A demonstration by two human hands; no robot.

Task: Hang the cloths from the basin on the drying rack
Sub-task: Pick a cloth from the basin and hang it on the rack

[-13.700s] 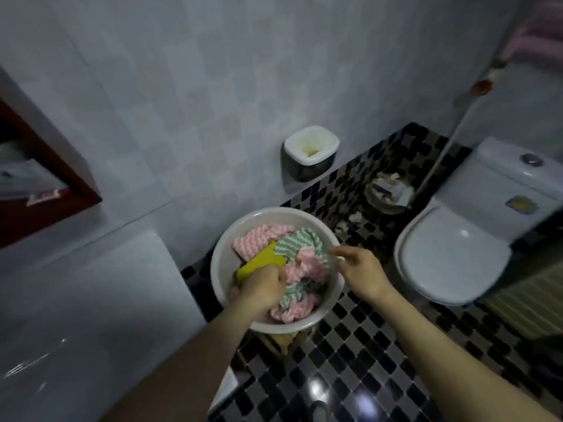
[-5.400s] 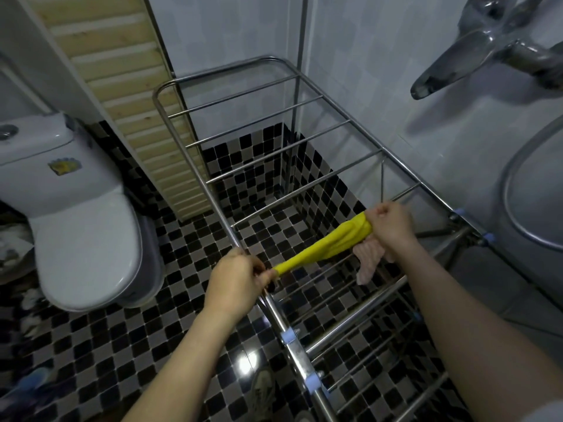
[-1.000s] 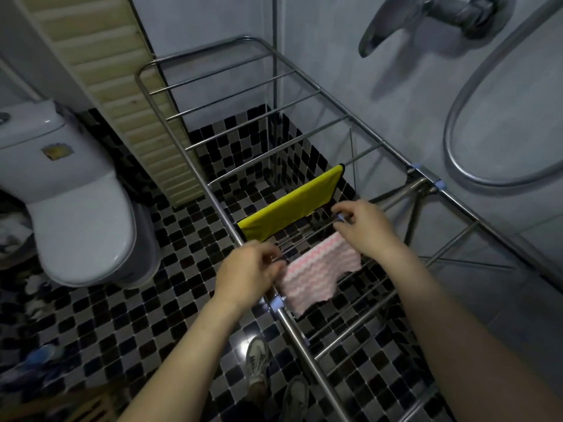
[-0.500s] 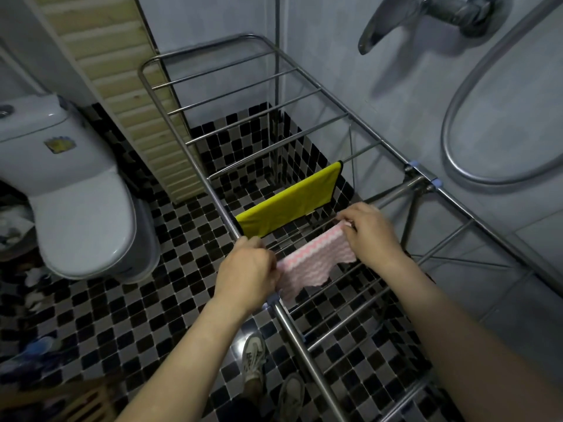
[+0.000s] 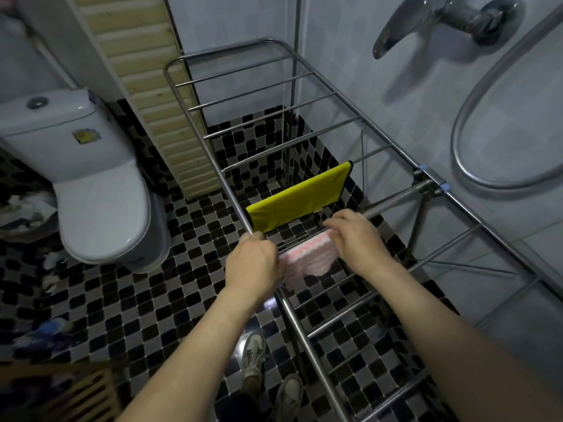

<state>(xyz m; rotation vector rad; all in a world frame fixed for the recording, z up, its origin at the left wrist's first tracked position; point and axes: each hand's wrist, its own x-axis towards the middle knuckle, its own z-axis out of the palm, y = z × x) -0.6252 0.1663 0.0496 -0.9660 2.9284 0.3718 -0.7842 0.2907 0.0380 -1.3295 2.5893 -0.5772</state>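
Note:
A steel drying rack (image 5: 195, 108) stands along the tiled wall. A yellow cloth (image 5: 300, 197) hangs spread over one of its middle bars. Just in front of it a pink-and-white zigzag cloth (image 5: 307, 258) drapes over the nearer bar. My left hand (image 5: 251, 264) grips the cloth's left end at the rack's side rail. My right hand (image 5: 355, 239) holds its right end on top of the bar, fingers curled over the edge. The basin is out of view.
A white toilet (image 5: 100, 205) stands to the left on the black-and-white tiled floor. A slatted wooden panel (image 5: 158, 86) leans behind the rack. A tap (image 5: 426, 19) and metal hose (image 5: 475, 95) are on the right wall. My shoes (image 5: 254, 351) are below.
The pink cloth has been lifted from hanging below the bars and laid over the bar next to the yellow cloth. Both hands moved up and forward with it.

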